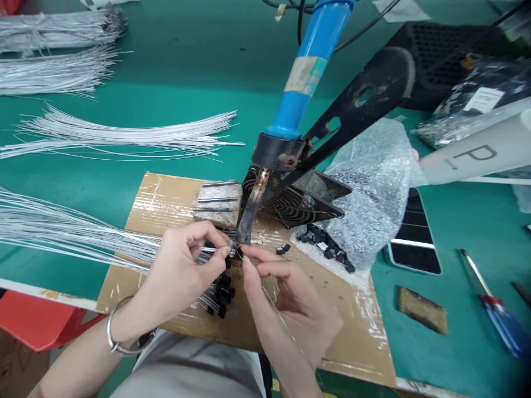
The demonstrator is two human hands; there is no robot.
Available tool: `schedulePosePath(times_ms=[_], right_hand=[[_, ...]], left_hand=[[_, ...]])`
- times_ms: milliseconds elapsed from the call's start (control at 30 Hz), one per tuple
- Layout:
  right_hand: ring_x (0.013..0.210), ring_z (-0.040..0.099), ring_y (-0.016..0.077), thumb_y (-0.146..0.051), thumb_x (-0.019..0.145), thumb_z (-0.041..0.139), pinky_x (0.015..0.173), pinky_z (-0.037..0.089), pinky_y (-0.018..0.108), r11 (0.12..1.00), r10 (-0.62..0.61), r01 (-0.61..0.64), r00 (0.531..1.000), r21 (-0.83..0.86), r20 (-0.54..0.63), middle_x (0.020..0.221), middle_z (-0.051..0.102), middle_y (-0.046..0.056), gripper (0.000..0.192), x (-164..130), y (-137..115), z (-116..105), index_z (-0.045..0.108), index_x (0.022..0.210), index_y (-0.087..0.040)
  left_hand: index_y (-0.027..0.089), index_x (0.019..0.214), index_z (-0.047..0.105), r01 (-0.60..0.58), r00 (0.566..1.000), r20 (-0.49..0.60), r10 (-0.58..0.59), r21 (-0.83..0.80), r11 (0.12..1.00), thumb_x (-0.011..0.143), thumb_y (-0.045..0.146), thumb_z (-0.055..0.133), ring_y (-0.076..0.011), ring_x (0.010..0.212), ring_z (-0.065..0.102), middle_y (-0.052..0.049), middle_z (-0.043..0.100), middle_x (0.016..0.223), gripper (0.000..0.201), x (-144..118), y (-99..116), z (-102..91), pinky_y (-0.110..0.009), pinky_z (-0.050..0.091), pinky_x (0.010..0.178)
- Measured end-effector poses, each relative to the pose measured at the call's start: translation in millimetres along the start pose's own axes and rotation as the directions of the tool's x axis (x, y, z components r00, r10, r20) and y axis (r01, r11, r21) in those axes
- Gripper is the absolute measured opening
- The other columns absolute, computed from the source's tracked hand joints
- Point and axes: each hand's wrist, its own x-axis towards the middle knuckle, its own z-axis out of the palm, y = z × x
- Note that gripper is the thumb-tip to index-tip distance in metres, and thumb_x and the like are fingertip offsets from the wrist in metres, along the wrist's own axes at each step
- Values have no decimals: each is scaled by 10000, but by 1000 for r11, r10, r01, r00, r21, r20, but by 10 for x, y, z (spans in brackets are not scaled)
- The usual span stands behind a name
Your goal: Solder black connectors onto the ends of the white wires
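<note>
Left hand (182, 265) is pinched shut on a fan of white wires (74, 232) with black parts at the ends, right hand (286, 293) pinches what looks like thin solder wire, both meeting at the soldering iron (253, 204) tip above the cardboard (166, 199).

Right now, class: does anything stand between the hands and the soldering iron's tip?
Nothing visible does. The left hand and right hand hold their fingertips right at the soldering iron tip, pinching thin wire ends there, above the cardboard.
</note>
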Motion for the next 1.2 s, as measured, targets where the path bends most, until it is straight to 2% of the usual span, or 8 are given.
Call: schedulePosePath(times_ms=[167,333,467,633,733,833,1000,1200], right_hand=[[907,782,178,-153,910,730,832,604,278,996,78,-77,997,43,-24,1007,814,42,141,-23,-22,21,660,801,-208],[671,694,129,-279,947,721,687,568,250,968,225,-184,939,170,-261,732,713,-17,99,51,91,-192,714,891,-197],[776,719,207,-547,922,625,736,588,348,887,373,-211,853,411,-366,836,759,90,440,127,334,-528,792,877,-142],[741,703,248,-585,911,499,670,564,391,888,438,-286,767,360,-470,806,752,121,537,133,607,-783,781,843,-134],[665,685,234,-569,903,482,608,548,377,890,434,-293,778,349,-454,764,738,110,522,121,705,-811,765,808,-141],[638,691,232,-566,916,484,592,558,381,907,401,-286,808,308,-432,756,736,107,515,118,750,-802,749,803,-139],[606,689,215,-582,863,565,556,568,349,903,415,-298,790,310,-451,734,753,94,483,130,751,-774,745,764,-144],[594,690,188,-554,856,620,551,573,317,904,407,-278,788,324,-462,759,767,90,466,123,720,-737,748,773,-114]], left_hand=[[201,731,680,-17,1000,8,16,37,999,813,270,661,-219,777,697,-60,764,813,109,-13,-43,-13,-319,481,631],[202,768,728,-65,997,-26,72,204,977,865,272,668,-158,581,614,-55,790,823,134,-63,-171,-93,-295,396,509],[211,891,788,-267,955,-42,294,304,914,912,183,663,-205,935,732,-55,804,999,130,-126,-230,-196,-333,548,841],[190,1021,764,-362,843,-93,530,632,686,977,191,616,-245,1015,700,-88,787,1075,155,-29,-258,-487,-412,525,956],[134,1142,724,-320,796,-2,605,847,424,1008,191,535,-323,1077,655,-174,749,1190,239,313,-304,-764,-498,500,976],[87,1256,668,-294,816,121,565,929,226,990,102,447,-394,1168,597,-262,659,1331,346,829,-367,-1016,-564,464,962],[145,910,710,-408,809,233,540,884,230,948,45,426,-345,1041,614,-201,709,1001,304,1545,-423,-1152,-507,458,939],[162,819,639,-460,801,183,570,798,390,887,55,481,-342,992,626,-191,692,899,203,1690,-337,-1140,-525,423,987]])
